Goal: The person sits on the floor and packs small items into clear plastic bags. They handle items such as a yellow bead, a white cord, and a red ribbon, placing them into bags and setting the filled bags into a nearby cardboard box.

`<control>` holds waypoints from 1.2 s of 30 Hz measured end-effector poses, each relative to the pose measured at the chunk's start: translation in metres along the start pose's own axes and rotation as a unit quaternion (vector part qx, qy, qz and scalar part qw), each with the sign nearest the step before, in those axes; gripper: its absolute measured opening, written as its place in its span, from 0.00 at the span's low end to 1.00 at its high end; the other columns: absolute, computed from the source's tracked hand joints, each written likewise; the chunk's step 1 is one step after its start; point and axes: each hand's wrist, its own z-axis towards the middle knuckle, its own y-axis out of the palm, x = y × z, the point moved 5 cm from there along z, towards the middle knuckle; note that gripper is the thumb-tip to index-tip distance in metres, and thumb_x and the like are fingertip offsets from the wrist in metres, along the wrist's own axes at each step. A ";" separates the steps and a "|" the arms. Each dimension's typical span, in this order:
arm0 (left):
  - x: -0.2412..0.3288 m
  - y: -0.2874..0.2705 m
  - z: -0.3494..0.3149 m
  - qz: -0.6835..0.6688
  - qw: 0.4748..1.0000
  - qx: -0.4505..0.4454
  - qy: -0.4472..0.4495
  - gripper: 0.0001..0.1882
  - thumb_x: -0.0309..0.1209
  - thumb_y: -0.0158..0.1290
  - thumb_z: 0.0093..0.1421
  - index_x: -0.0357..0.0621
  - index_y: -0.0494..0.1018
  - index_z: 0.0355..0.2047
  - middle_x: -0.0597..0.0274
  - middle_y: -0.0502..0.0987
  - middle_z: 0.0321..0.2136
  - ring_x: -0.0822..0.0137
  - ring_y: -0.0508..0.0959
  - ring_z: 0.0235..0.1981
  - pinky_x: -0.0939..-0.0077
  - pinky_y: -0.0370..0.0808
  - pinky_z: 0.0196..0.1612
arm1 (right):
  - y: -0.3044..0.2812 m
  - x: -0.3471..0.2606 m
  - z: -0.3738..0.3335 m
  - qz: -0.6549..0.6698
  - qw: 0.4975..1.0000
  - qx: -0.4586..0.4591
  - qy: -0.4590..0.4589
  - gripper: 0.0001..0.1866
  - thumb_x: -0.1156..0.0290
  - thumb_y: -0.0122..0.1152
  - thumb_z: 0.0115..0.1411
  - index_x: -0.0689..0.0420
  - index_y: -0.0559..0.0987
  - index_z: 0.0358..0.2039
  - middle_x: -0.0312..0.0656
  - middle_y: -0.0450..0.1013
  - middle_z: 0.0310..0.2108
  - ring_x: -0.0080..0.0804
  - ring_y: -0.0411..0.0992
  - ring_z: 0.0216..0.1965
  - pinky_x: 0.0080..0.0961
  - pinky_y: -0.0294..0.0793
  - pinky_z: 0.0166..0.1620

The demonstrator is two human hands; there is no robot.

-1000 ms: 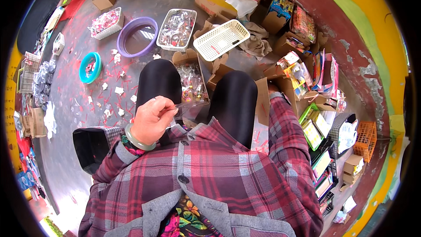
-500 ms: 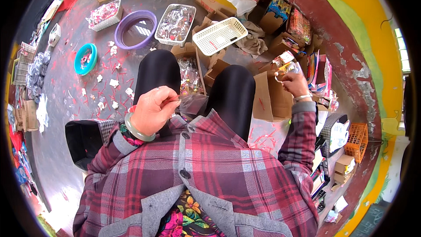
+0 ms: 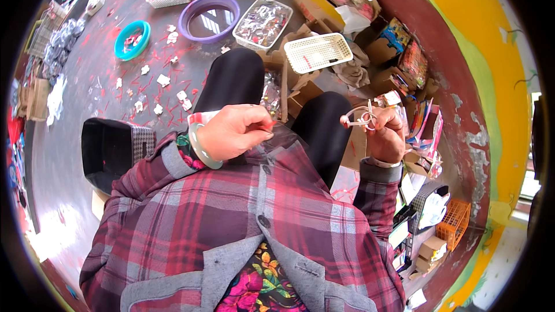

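Note:
My left hand (image 3: 236,133) is closed in a pinch in front of my lap, on the edge of a clear plastic bag (image 3: 292,145) that drapes over my jacket. A small red bit shows at its fingertips. Off to the right, my right hand (image 3: 386,137) is raised with its fingers pinched on pale elastic hair ties (image 3: 364,117). Their loops stick out to the left of the fingers and carry small beads. Between my knees is a cardboard box (image 3: 283,89) with clear-wrapped small goods inside.
Ahead stand a cream plastic basket (image 3: 318,52), a white basket of wrapped pieces (image 3: 263,23), a purple basin (image 3: 209,18) and a teal basin (image 3: 132,40). A black bin (image 3: 110,153) is left of me. Packed boxes (image 3: 399,52) line the right wall. Red and white scraps litter the floor.
My right hand has turned and come nearer, showing more of the hair ties. My left hand has moved rightward. The view has shifted, with the floor items now farther right.

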 end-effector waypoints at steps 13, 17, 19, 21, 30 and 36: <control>0.017 0.002 0.002 0.017 0.984 -0.031 0.175 0.04 0.20 0.54 0.51 0.40 0.68 0.25 0.49 0.69 0.44 0.64 0.73 0.40 0.73 0.68 0.42 | 0.069 0.071 0.024 0.168 0.984 -0.017 0.059 0.04 0.74 0.53 0.52 0.60 0.69 0.25 0.40 0.65 0.22 0.30 0.64 0.29 0.26 0.63 0.38; 0.006 0.003 0.003 0.037 0.989 -0.045 0.136 0.04 0.22 0.54 0.51 0.40 0.69 0.25 0.53 0.71 0.39 0.65 0.72 0.38 0.73 0.68 0.42 | 0.079 0.077 0.022 0.153 0.984 -0.016 0.094 0.09 0.77 0.54 0.51 0.62 0.69 0.34 0.42 0.67 0.26 0.30 0.66 0.32 0.27 0.66 0.41; 0.003 -0.001 0.003 0.018 0.990 -0.042 0.134 0.05 0.21 0.55 0.51 0.40 0.69 0.26 0.55 0.71 0.36 0.66 0.72 0.38 0.74 0.68 0.42 | 0.083 0.077 0.023 0.134 0.987 -0.026 0.090 0.15 0.81 0.54 0.52 0.63 0.68 0.42 0.44 0.69 0.28 0.30 0.69 0.33 0.25 0.69 0.40; -0.003 -0.001 0.003 -0.070 0.991 -0.036 0.106 0.05 0.19 0.54 0.50 0.38 0.70 0.27 0.58 0.71 0.33 0.67 0.72 0.36 0.76 0.67 0.41 | 0.080 0.077 0.023 0.109 0.987 -0.008 0.116 0.15 0.80 0.55 0.53 0.63 0.69 0.42 0.43 0.71 0.28 0.28 0.70 0.30 0.22 0.69 0.37; -0.002 -0.007 0.001 -0.390 0.915 -0.095 0.035 0.03 0.20 0.56 0.48 0.37 0.72 0.23 0.54 0.71 0.32 0.63 0.72 0.37 0.71 0.67 0.41 | 0.065 0.064 0.019 -0.038 0.984 0.069 0.157 0.10 0.75 0.52 0.58 0.63 0.72 0.40 0.41 0.72 0.30 0.25 0.72 0.32 0.16 0.68 0.34; -0.003 -0.003 0.003 -0.408 0.903 -0.125 0.041 0.02 0.21 0.55 0.49 0.37 0.72 0.22 0.52 0.71 0.33 0.63 0.72 0.38 0.71 0.68 0.40 | 0.083 0.078 0.020 -0.020 0.972 -0.017 0.233 0.12 0.70 0.53 0.58 0.64 0.72 0.40 0.37 0.71 0.30 0.19 0.68 0.30 0.15 0.66 0.35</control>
